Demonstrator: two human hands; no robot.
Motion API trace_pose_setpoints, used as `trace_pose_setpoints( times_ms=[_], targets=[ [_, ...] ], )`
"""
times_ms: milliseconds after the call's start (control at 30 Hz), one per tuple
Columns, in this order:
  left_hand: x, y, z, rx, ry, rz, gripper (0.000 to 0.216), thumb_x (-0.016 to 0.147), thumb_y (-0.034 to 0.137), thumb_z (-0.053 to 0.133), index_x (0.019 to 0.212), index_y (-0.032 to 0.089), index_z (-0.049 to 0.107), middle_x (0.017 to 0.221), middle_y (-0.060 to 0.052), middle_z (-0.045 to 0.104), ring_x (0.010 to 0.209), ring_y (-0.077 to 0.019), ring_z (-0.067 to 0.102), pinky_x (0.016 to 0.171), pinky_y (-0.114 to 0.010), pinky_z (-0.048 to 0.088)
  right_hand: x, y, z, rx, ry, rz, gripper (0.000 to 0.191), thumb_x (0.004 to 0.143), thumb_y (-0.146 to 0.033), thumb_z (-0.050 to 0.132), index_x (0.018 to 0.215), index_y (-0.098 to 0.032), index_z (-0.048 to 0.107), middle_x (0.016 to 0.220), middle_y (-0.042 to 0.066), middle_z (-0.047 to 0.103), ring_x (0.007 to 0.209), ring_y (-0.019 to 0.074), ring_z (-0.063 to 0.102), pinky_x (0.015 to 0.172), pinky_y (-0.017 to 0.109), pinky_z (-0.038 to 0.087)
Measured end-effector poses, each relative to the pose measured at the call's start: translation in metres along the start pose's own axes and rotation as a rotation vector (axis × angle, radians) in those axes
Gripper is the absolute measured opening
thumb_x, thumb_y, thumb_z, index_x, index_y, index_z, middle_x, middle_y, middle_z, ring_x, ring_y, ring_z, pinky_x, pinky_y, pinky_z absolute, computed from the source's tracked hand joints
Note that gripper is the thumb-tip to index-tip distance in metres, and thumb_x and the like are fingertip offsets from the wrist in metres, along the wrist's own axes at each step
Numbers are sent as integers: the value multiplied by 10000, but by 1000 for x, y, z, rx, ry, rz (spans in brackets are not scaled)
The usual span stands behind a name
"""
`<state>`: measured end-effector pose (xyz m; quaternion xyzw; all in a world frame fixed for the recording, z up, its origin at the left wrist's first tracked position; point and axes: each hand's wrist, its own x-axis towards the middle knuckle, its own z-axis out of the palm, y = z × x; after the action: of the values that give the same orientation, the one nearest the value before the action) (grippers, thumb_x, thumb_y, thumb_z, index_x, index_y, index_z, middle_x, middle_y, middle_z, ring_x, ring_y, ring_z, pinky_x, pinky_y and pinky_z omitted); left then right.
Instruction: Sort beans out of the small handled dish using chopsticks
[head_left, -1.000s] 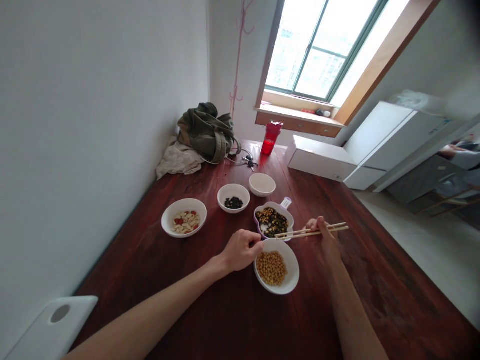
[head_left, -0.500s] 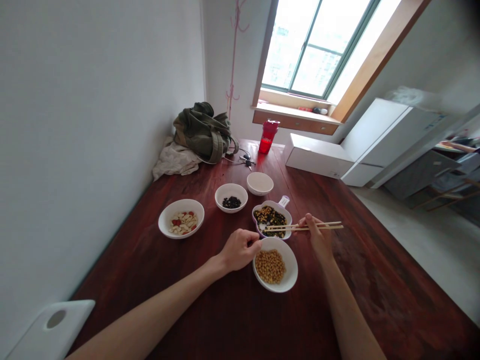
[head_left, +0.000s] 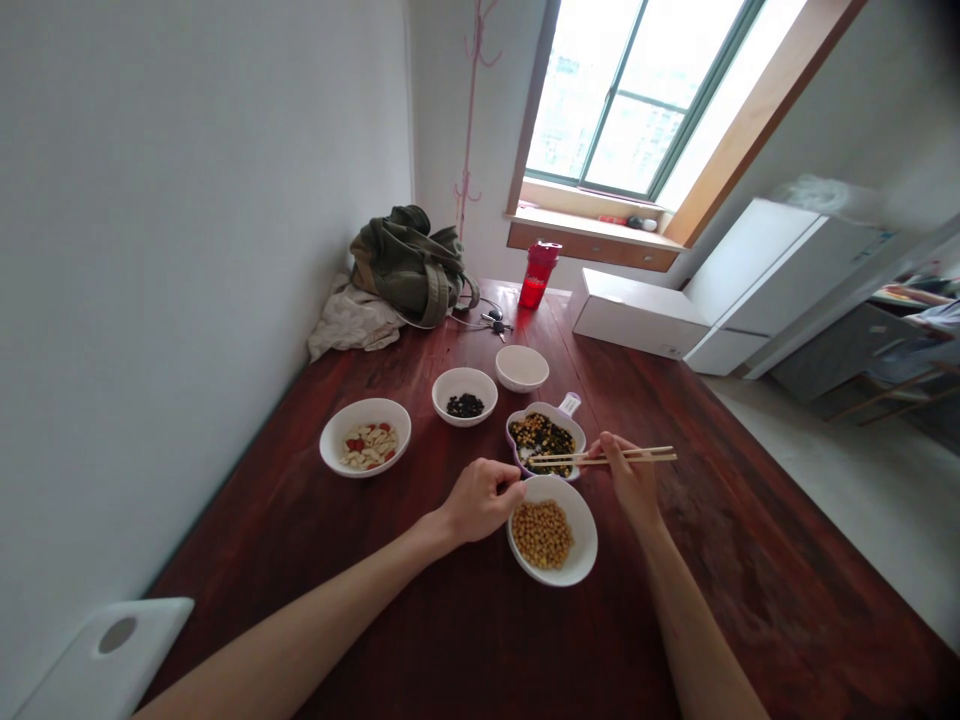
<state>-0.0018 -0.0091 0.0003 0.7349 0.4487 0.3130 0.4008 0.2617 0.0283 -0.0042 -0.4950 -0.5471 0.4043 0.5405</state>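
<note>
Levelled since the earlier frame, slim wooden chopsticks [head_left: 630,456], pinched in the right grip [head_left: 628,482], lie over a white, purple-rimmed dish [head_left: 551,411] of mixed yellow and black beans [head_left: 541,438]; left grip [head_left: 480,500] curled closed, empty.

- Left hand [head_left: 480,500]: curled, palm hidden; any contents undeterminable.
- Left forearm [head_left: 300,610], right forearm [head_left: 694,630]: cut off by bottom edge.
- Rear white bowl [head_left: 520,386]: contents too pale to identify.
- Windowsill items [head_left: 630,220]: too small to identify.
- Objects at right edge [head_left: 919,320]: blurred, cut off.
- White object, lower left [head_left: 105,650]: cut off.
</note>
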Motion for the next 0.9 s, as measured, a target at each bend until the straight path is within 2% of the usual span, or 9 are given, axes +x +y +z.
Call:
trace_pose_setpoints(
  times_ms=[567,800,900],
  targets=[
    [-1,1,0,-2,11,4,401,913,324,508,581,168,344,575,45,294,569,-84,277,558,-268,182,0,4,1,42,92,-27,482,929,-605,678,681,-194,723,669,62,747,583,204,716,587,303,580],
    [0,3,-1,-10,8,-1,411,916,333,510,577,167,347,573,45,292,568,-83,270,555,-268,180,3,-2,-4,304,188,-15,445,895,-549,753,650,-183,690,660,16,675,556,158,689,535,262,557],
    [0,3,-1,-5,8,-1,411,918,333,511,578,167,349,571,46,297,567,-82,270,556,-268,181,2,-8,-6,405,98,9,467,901,-560,744,631,-188,660,649,-1,619,569,153,683,525,258,560]
  ],
)
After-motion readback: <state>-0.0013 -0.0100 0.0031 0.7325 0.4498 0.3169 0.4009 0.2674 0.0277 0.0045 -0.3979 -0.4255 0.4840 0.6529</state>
